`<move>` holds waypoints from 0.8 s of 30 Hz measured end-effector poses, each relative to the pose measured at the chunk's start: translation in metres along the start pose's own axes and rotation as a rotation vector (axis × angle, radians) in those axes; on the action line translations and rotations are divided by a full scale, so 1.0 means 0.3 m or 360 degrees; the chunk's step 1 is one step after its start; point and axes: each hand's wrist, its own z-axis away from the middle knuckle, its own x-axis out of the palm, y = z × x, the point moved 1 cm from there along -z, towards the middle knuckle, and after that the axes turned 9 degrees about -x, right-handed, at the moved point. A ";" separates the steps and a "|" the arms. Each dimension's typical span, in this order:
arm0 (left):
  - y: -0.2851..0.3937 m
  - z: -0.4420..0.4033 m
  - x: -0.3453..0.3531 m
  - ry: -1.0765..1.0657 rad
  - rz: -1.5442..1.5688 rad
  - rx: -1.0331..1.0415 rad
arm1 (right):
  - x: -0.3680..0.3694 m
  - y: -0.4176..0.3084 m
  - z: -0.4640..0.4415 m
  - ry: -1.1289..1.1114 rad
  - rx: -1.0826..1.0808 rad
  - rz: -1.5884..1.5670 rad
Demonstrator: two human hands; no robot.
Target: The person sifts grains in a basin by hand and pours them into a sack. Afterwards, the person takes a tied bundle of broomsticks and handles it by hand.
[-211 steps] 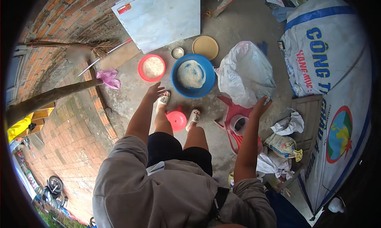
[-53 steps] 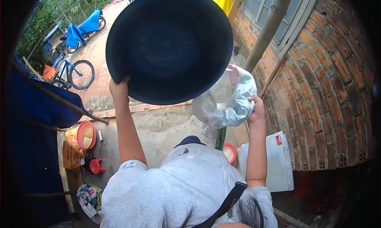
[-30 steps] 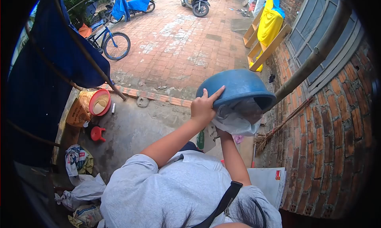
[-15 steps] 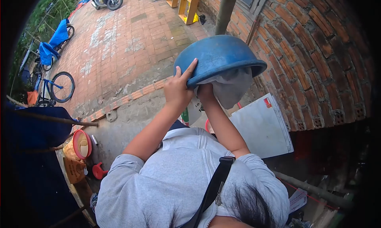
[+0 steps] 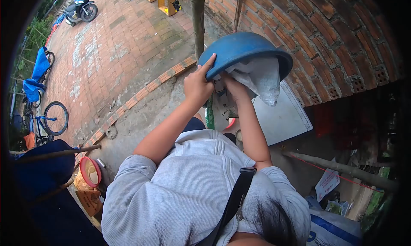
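Note:
A blue plastic basin (image 5: 244, 49) is held up in front of me, tipped over with its opening facing down and to the right. My left hand (image 5: 199, 84) grips its near left rim, the thumb and fingers along the edge. Beneath the rim my right hand (image 5: 234, 87) is closed on a white plastic sack (image 5: 261, 77), its fingertips partly hidden. The sack hangs out of the basin's opening. Just below the hands are a printed pale bag (image 5: 220, 114) and a green packet (image 5: 209, 117).
A brick wall (image 5: 299, 36) and a pole (image 5: 198, 19) stand close beyond the basin. A white board (image 5: 280, 115) lies to the right. On the left are a red-rimmed bucket (image 5: 90, 171), bicycles (image 5: 55, 117) and a parked motorbike (image 5: 80, 8). A bamboo pole (image 5: 342, 171) crosses the lower right.
The basin has shifted slightly to the right and tilted further. More of the white sack shows, and my right hand is more visible below the rim. The camera's view has turned somewhat.

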 end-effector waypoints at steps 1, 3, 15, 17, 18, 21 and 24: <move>-0.001 -0.005 0.022 -0.0023 0.0006 -0.0004 | -0.030 0.038 -0.015 0.0207 0.0195 -0.0155; -0.006 -0.044 0.081 -0.0183 0.0035 0.0071 | -0.080 0.053 -0.020 0.0567 0.0088 -0.0364; -0.670 -0.573 0.436 -0.0504 0.0113 -0.1051 | -0.559 -0.028 -0.214 0.1019 0.0188 -0.0400; -0.773 -0.595 0.460 -0.0768 0.0714 -0.1381 | -0.624 0.010 -0.311 0.1123 0.0251 -0.0469; -0.789 -0.600 0.462 -0.0776 0.0650 -0.1446 | -0.652 0.031 -0.369 0.1200 0.0306 -0.0548; -0.900 -0.640 0.532 -0.0833 0.0778 -0.1654 | -0.698 0.091 -0.554 0.1210 0.0451 -0.0676; -0.869 -0.682 0.526 -0.0882 0.0820 -0.1786 | -0.787 0.205 -0.781 0.1095 0.0438 -0.0725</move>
